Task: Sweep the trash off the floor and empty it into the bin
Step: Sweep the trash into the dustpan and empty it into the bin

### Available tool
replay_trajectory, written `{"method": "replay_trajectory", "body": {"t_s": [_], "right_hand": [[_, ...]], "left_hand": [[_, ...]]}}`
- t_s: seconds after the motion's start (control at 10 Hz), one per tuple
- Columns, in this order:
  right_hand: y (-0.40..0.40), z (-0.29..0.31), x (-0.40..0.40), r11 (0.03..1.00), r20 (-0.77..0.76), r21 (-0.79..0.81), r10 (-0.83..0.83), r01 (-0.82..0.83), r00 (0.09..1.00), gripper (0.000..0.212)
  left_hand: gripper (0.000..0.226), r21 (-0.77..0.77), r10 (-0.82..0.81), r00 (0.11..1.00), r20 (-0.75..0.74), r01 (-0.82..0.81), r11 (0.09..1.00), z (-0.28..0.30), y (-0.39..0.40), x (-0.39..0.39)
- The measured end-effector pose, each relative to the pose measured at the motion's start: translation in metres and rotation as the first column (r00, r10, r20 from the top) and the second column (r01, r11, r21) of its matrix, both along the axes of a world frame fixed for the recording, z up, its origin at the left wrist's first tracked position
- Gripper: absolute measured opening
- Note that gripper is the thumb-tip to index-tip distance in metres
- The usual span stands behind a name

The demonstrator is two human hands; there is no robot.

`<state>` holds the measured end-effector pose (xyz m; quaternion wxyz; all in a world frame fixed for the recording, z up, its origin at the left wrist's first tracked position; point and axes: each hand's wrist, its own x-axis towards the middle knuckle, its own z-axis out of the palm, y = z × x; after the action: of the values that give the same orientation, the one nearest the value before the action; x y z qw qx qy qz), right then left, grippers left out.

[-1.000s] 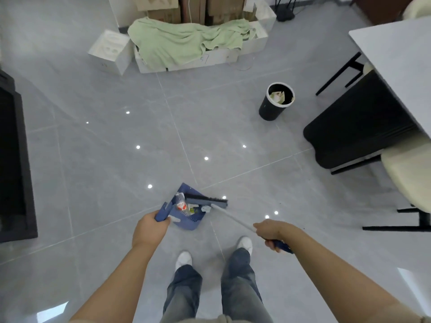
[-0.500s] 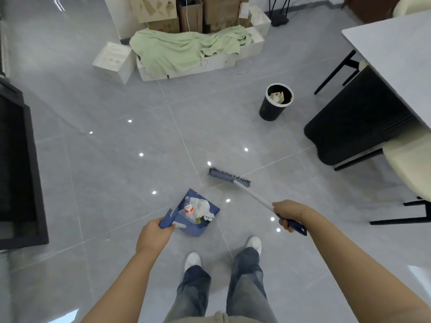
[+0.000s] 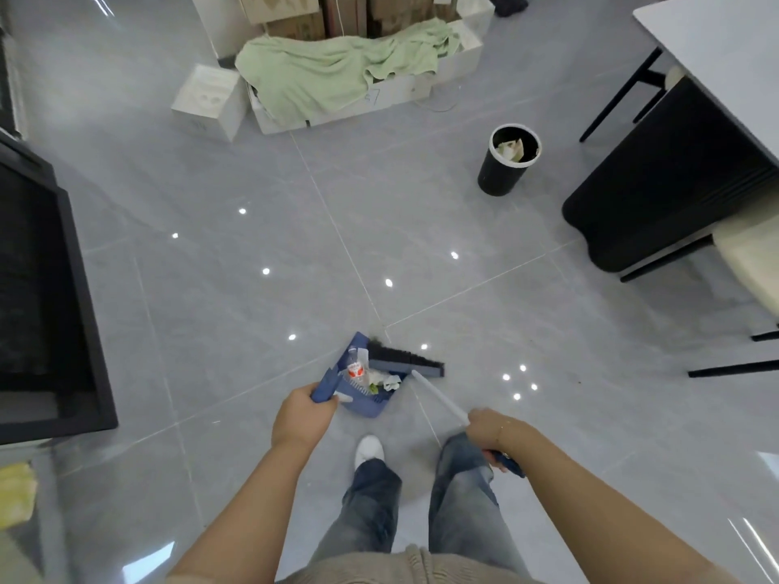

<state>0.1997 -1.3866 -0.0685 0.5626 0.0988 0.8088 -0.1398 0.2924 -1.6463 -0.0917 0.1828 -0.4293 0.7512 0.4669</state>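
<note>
A blue dustpan (image 3: 366,401) rests on the grey floor just ahead of my feet, and my left hand (image 3: 302,418) grips its handle. Inside it lies trash (image 3: 367,373): a small plastic bottle with a red label and crumpled white paper. My right hand (image 3: 490,429) holds the white handle of a broom (image 3: 407,362), whose dark bristle head lies across the dustpan's far right rim. A black bin (image 3: 508,162) with a white rim stands farther off to the right, with paper inside it.
A black chair (image 3: 657,191) and a white table (image 3: 721,48) stand at the right near the bin. White boxes draped with a green cloth (image 3: 337,69) line the far side. A black cabinet (image 3: 42,305) is at the left. Bare floor separates dustpan and bin.
The broom head, which was out on the floor beyond the dustpan half a second ago, has come back against the dustpan's rim. My left hand keeps the dustpan in place.
</note>
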Motion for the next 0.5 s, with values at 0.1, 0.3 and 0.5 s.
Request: {"method": "replay_trajectory", "body": {"t_s": [0.1,0.3,0.5], "right_hand": [[0.023,0.031,-0.003,0.993,0.033,-0.01,-0.113,0.114,0.993,0.027],[0.057,0.057,0.02,0.833,0.095,-0.047,-0.546,0.552,0.832,0.017],[0.076,0.059,0.061,0.627,0.061,-0.077,-0.773,0.776,0.631,0.019]], "left_hand": [[0.01,0.019,-0.013,1.0,0.023,0.013,1.0,-0.001,-0.001,0.001],[0.019,0.048,-0.058,0.998,0.017,0.058,0.997,0.004,-0.001,0.01],[0.022,-0.023,-0.104,0.993,-0.064,0.102,0.994,0.024,0.007,0.031]]}}
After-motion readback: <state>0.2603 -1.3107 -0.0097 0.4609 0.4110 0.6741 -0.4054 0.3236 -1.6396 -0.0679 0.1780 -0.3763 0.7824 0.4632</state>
